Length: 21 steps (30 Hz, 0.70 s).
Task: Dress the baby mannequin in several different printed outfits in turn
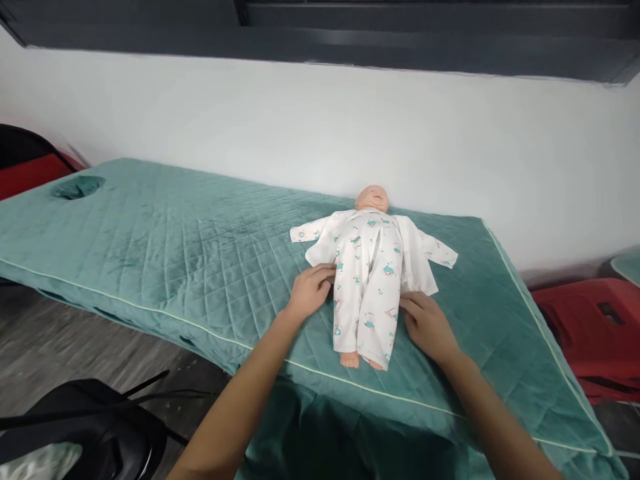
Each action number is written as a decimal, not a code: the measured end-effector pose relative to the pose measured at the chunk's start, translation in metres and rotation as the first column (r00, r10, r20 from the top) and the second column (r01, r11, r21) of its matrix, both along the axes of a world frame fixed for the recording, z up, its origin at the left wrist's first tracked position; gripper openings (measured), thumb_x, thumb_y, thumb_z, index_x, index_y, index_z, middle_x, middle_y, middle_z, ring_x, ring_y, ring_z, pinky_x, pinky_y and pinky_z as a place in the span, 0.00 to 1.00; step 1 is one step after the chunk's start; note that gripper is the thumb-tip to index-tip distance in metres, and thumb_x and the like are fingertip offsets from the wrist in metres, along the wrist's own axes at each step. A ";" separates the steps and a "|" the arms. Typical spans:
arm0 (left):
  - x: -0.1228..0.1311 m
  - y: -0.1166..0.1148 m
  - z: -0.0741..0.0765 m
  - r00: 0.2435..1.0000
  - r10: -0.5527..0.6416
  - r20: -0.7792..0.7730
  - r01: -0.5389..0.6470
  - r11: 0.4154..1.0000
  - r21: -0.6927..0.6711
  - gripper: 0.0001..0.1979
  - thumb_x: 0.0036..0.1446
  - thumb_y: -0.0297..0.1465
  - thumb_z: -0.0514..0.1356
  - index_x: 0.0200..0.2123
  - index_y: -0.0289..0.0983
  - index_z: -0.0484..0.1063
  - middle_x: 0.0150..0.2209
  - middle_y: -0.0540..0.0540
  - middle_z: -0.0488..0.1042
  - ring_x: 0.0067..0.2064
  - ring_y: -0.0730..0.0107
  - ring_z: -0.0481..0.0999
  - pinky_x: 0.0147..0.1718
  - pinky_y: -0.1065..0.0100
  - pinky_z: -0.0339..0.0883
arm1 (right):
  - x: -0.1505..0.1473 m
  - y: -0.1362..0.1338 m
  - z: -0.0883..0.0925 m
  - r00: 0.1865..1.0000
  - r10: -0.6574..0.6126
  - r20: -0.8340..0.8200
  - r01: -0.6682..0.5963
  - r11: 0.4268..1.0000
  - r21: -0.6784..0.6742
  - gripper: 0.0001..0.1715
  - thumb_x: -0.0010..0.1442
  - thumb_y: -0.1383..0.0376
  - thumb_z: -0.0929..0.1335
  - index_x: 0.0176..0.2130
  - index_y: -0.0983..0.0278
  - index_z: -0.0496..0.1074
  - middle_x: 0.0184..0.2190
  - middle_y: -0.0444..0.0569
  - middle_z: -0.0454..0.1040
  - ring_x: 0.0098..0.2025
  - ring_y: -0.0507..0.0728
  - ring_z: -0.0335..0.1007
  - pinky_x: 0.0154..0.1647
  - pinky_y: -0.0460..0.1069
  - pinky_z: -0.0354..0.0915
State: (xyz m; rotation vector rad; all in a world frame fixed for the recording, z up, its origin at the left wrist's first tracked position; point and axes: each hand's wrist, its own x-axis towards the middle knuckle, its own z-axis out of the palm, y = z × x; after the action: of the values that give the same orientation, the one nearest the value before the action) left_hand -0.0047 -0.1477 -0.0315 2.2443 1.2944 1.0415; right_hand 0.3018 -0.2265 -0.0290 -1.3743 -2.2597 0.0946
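Note:
A baby doll (pixel 373 198) lies on its back on a green quilted bed cover (pixel 215 247), its head toward the wall. It has white printed baby pants (pixel 367 293) laid over its legs and up its front. Beneath them, a white baby shirt (pixel 419 260) is spread open with both sleeves out. My left hand (pixel 311 290) grips the left edge of the pants, fingers curled and thumb close to them. On the opposite side, my right hand (pixel 429 323) holds the right edge, its fingertips partly hidden by the cloth. The doll's feet (pixel 350 359) stick out of the pant legs.
The long bed stands against a white wall (pixel 200 113) and has a face hole (pixel 79 187) at its far left. Red plastic chairs (pixel 590 327) stand off the right end. A black chair (pixel 90 427) is at the lower left, near the bed's front edge.

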 end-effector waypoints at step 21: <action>0.039 0.178 0.033 0.978 -0.145 0.151 0.175 0.963 -0.203 0.07 0.63 0.35 0.59 0.35 0.38 0.72 0.57 0.42 0.74 0.57 0.61 0.73 0.58 0.59 0.65 | -0.008 0.229 0.028 0.726 -0.287 -0.625 0.148 0.953 -0.266 0.17 0.57 0.51 0.72 0.32 0.62 0.71 0.38 0.48 0.78 0.37 0.55 0.71 0.42 0.52 0.66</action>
State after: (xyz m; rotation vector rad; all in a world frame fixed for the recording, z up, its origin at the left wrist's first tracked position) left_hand 0.0346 0.0305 0.0013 2.0404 1.0924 0.9287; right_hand 0.2937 0.0023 -0.0008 -1.4073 -1.5082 0.6414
